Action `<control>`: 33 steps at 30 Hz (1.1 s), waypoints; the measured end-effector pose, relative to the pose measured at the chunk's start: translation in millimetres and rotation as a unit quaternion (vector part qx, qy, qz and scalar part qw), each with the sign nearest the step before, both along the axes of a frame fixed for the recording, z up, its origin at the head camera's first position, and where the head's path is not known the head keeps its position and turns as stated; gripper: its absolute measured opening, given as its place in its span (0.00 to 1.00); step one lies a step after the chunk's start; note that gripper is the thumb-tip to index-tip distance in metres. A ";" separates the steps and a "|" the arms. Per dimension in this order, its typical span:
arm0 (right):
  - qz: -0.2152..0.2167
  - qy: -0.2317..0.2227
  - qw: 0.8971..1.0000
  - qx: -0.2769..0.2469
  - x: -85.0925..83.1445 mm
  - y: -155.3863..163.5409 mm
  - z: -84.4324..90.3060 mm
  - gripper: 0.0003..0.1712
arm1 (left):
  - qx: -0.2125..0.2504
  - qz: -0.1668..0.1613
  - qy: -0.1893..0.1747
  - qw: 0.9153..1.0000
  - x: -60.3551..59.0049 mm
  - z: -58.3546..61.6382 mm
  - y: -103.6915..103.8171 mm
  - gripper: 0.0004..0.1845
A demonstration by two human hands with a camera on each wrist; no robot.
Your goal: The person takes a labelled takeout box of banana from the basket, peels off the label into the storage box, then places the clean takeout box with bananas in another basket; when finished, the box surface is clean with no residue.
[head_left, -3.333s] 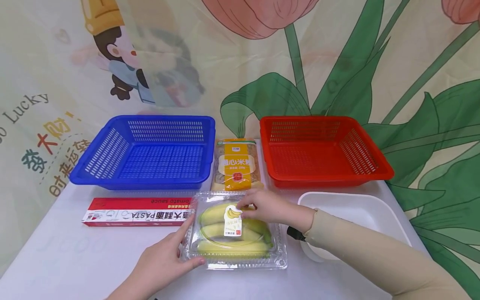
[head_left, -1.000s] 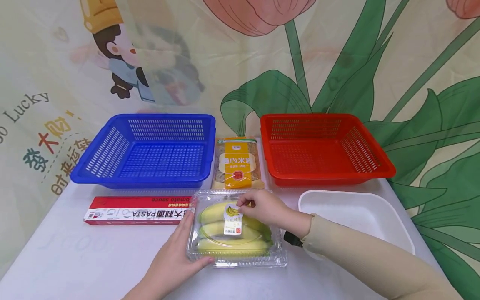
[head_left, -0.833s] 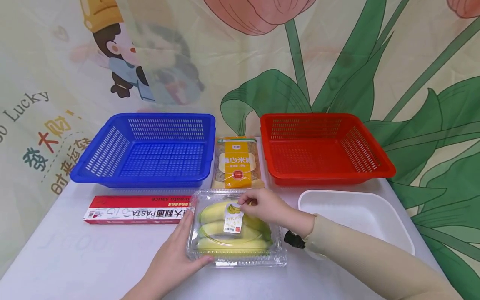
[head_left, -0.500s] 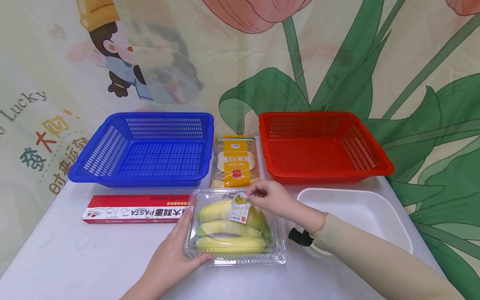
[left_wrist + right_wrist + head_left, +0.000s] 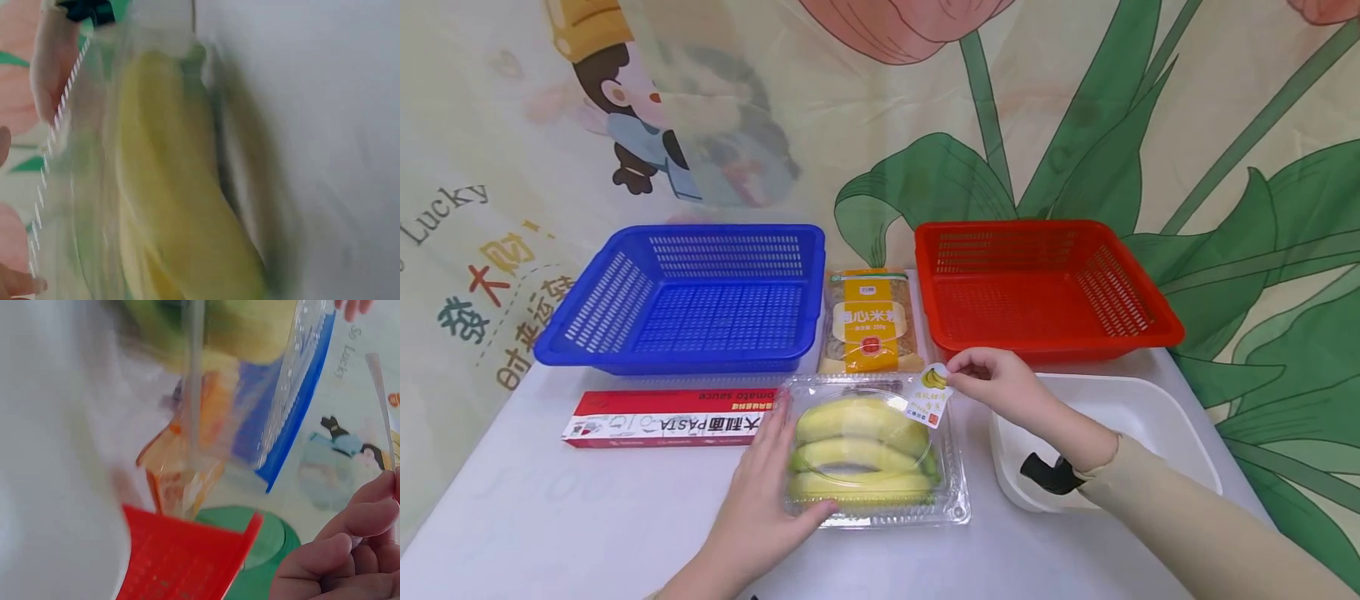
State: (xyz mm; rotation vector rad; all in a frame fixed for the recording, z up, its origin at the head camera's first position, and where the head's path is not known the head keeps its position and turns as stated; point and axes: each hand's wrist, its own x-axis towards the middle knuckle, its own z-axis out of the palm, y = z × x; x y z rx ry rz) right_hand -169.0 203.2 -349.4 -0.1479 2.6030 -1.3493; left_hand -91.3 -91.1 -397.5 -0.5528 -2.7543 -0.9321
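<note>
Yellow curved bananas (image 5: 857, 433) in clear plastic clamshell box (image 5: 951, 500); slotted blue plastic basket (image 5: 625, 354), slotted red plastic basket (image 5: 1157, 329), plain white tray (image 5: 1180, 425).

Both wrist views are pretty smeared. In the left wrist one the bananas (image 5: 181, 187) are a yellow blur running off the bottom edge. The small print on the sticker (image 5: 929, 394) is too tiny to read. The left hand (image 5: 758, 500) covers the clamshell's (image 5: 951, 492) lower left corner, with its wrist cut off at the bottom.

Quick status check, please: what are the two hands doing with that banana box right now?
Left hand presses on clear banana box. Right hand pinches the label beside the box's far right corner. Nothing in the way.
</note>
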 end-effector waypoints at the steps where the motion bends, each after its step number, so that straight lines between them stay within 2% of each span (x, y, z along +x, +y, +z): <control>1: -0.007 -0.004 1.000 0.001 1.2 3.9 0.8 0.11 | 0.010 -0.011 0.014 1.000 0.8 1.5 6.0 0.52; 4: -0.022 -0.008 1.000 -0.001 5.1 15.9 4.4 0.12 | 0.025 -0.040 0.052 0.998 4.4 6.0 25.6 0.46; 7: -0.036 -0.008 0.999 0.000 10.1 29.2 7.7 0.14 | 0.032 -0.069 0.069 0.995 6.7 11.2 46.3 0.44; 11: -0.055 -0.010 0.998 0.003 17.7 47.3 8.8 0.17 | 0.051 -0.131 0.047 0.989 12.2 16.3 75.2 0.44; 15: -0.075 -0.015 0.997 0.019 25.6 64.5 5.1 0.20 | 0.068 -0.206 0.026 0.976 20.3 16.3 105.9 0.44; 18: -0.086 -0.012 0.995 0.038 31.6 76.9 0.2 0.21 | 0.074 -0.242 -0.011 0.967 25.5 15.5 128.1 0.44; 19: -0.089 -0.010 0.995 0.046 33.5 80.6 -1.5 0.22 | 0.083 -0.248 -0.035 0.964 26.4 15.0 135.2 0.44; 22: -0.099 -0.012 0.993 0.061 38.8 91.6 -6.4 0.22 | 0.134 -0.244 -0.135 0.951 28.8 12.1 156.5 0.42; 24: -0.103 -0.019 0.992 0.070 41.9 98.8 -9.2 0.23 | 0.185 -0.223 -0.199 0.936 29.8 8.8 170.7 0.42; 26: -0.110 -0.030 0.990 0.077 43.9 105.4 -11.3 0.24 | 0.230 -0.194 -0.236 0.924 31.1 3.9 183.6 0.43; 29: -0.116 -0.040 0.989 0.087 45.8 113.1 -13.8 0.26 | 0.267 -0.157 -0.241 0.920 33.0 -5.3 199.1 0.45; 33: -0.121 -0.041 0.987 0.093 48.4 119.0 -15.9 0.26 | 0.283 -0.122 -0.223 0.925 36.4 -17.5 211.1 0.47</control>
